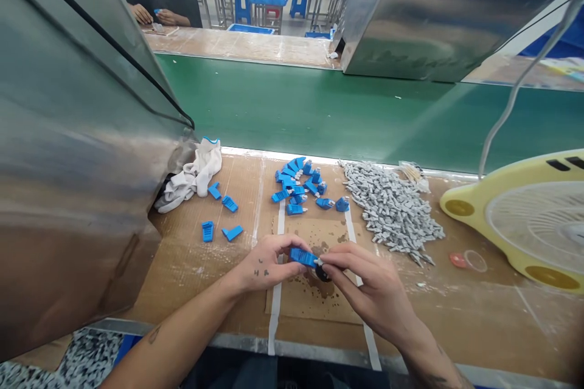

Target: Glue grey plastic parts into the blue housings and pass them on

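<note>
Currently, the left hand (269, 264) grips a blue plastic piece (303, 257) over the stained cardboard sheet (314, 309), while the right hand (371, 282) pinches a small pale part (319, 262) at the right end of this piece, near a black round object (322, 274).

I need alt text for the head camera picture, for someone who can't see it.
A person's left hand holds a blue part while the right hand pinches a small pale piece at its end, above a brown worktop. Loose blue parts lie beyond, left of a pile of grey pieces.
</note>
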### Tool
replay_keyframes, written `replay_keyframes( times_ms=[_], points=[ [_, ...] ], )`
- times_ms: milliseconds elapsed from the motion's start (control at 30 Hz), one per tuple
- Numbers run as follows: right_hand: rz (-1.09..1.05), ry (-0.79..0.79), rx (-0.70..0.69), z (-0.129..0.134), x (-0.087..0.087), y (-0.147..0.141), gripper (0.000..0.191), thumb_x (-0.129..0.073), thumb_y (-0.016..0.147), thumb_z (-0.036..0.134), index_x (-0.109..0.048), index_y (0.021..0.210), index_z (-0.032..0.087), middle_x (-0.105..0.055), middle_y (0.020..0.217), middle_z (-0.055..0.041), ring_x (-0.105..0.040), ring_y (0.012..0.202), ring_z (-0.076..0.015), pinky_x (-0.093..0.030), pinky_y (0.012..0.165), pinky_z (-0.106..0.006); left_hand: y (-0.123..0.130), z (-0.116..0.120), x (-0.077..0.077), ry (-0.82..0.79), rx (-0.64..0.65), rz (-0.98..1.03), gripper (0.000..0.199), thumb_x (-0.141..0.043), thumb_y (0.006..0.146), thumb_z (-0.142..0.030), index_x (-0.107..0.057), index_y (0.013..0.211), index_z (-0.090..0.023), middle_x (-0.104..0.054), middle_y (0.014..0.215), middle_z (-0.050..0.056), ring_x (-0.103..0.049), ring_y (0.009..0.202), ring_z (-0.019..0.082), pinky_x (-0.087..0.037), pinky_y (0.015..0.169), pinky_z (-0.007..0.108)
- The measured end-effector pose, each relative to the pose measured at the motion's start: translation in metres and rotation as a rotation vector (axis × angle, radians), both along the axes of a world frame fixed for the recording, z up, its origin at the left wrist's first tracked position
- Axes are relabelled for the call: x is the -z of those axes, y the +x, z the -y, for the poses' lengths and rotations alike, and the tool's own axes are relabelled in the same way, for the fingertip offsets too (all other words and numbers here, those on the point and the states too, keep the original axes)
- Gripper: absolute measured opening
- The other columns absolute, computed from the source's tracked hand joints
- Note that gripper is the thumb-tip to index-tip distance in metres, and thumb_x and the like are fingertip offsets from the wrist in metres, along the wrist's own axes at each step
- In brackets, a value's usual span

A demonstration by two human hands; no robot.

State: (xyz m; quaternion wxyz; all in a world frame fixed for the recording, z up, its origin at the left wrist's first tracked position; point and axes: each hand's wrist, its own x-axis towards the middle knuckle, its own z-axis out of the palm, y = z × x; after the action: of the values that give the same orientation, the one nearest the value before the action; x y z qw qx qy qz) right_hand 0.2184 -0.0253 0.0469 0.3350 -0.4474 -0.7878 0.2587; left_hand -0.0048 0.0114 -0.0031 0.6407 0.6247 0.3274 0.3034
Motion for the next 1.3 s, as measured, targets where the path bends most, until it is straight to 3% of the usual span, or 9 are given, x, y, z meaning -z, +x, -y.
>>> replay_keyframes(
  times_ms=[100,233,367,533,733,967,1100,1200,1300],
  points=[
    [0.014,-0.007,-0.012,0.000,-0.001,-0.002,0.015,-0.059,0.096,0.017,-0.071,0.104,0.022,-0.071,0.094,-0.0060,-0.069,0.081,-0.0156,-0.056,0.068,-0.024,-0.001,-0.001,-0.004,0.168,-0.013,-0.072,0.026,-0.069,0.088,-0.022,-0.069,0.113,-0.015,-0.070,0.101,0.008,-0.064,0.092,0.018,-0.048,0.085,0.027],
    [0.004,-0.078,0.021,-0.001,-0.006,-0.003,0.012,-0.062,0.096,0.022,-0.073,0.099,0.024,-0.074,0.091,-0.0046,-0.070,0.079,-0.0164,-0.057,0.068,-0.025,-0.002,0.000,-0.006,0.400,0.061,-0.146,0.023,-0.059,0.095,-0.030,-0.067,0.111,-0.015,-0.069,0.102,0.010,-0.063,0.094,0.020,-0.047,0.084,0.028],
    [0.002,-0.141,-0.002,-0.002,-0.009,-0.003,0.010,-0.064,0.095,0.022,-0.074,0.096,0.024,-0.074,0.087,-0.0022,-0.070,0.077,-0.0150,-0.055,0.068,-0.023,-0.002,0.004,-0.002,0.415,0.093,-0.240,0.027,-0.054,0.099,-0.034,-0.064,0.117,-0.017,-0.071,0.096,0.006,-0.066,0.083,0.017,-0.046,0.075,0.024],
    [0.044,-0.049,-0.036,0.003,-0.006,-0.010,0.011,-0.059,0.097,0.018,-0.069,0.100,0.022,-0.071,0.087,-0.0038,-0.068,0.076,-0.0148,-0.054,0.066,-0.023,-0.004,0.005,0.003,0.385,0.028,-0.236,0.035,-0.059,0.096,-0.035,-0.064,0.125,-0.016,-0.072,0.085,0.003,-0.066,0.070,0.014,-0.046,0.068,0.021],
    [0.082,0.061,-0.065,0.005,-0.006,-0.020,0.015,-0.057,0.097,0.013,-0.062,0.107,0.023,-0.068,0.090,-0.0052,-0.068,0.078,-0.0157,-0.055,0.066,-0.025,-0.009,0.005,0.003,0.503,-0.040,-0.165,0.026,-0.061,0.094,-0.032,-0.069,0.111,-0.013,-0.072,0.078,0.004,-0.065,0.064,0.013,-0.045,0.062,0.020],
    [0.059,0.106,-0.096,-0.001,-0.011,-0.026,0.016,-0.058,0.096,0.010,-0.062,0.106,0.021,-0.069,0.087,-0.0051,-0.067,0.076,-0.0152,-0.055,0.067,-0.024,-0.013,0.008,-0.003,0.552,-0.090,-0.152,0.027,-0.060,0.095,-0.033,-0.068,0.111,-0.013,-0.074,0.081,0.006,-0.067,0.067,0.014,-0.047,0.064,0.022],
    [0.092,0.154,-0.088,-0.004,-0.006,-0.028,0.015,-0.056,0.098,0.012,-0.064,0.107,0.021,-0.071,0.088,-0.0057,-0.068,0.075,-0.0151,-0.055,0.067,-0.025,-0.012,0.004,-0.006,0.409,-0.061,-0.144,0.026,-0.059,0.094,-0.031,-0.067,0.113,-0.016,-0.072,0.092,0.006,-0.067,0.077,0.015,-0.049,0.072,0.023],
    [0.088,0.290,-0.044,-0.004,-0.006,-0.018,0.025,-0.060,0.097,0.015,-0.062,0.121,0.020,-0.070,0.089,-0.0053,-0.066,0.075,-0.0153,-0.055,0.068,-0.026,-0.009,-0.001,-0.002,0.050,-0.002,0.052,0.032,-0.061,0.094,-0.041,-0.065,0.111,-0.014,-0.067,0.091,0.007,-0.062,0.076,0.015,-0.050,0.069,0.025],
    [0.062,0.319,0.127,-0.001,-0.007,0.014,0.028,-0.062,0.096,0.022,-0.061,0.124,0.021,-0.069,0.086,-0.0036,-0.066,0.074,-0.0160,-0.053,0.069,-0.028,-0.006,-0.005,0.005,-0.315,-0.001,0.402,0.046,-0.068,0.086,-0.055,-0.066,0.099,-0.011,-0.056,0.087,0.006,-0.055,0.072,0.013,-0.048,0.062,0.024]
  ],
)
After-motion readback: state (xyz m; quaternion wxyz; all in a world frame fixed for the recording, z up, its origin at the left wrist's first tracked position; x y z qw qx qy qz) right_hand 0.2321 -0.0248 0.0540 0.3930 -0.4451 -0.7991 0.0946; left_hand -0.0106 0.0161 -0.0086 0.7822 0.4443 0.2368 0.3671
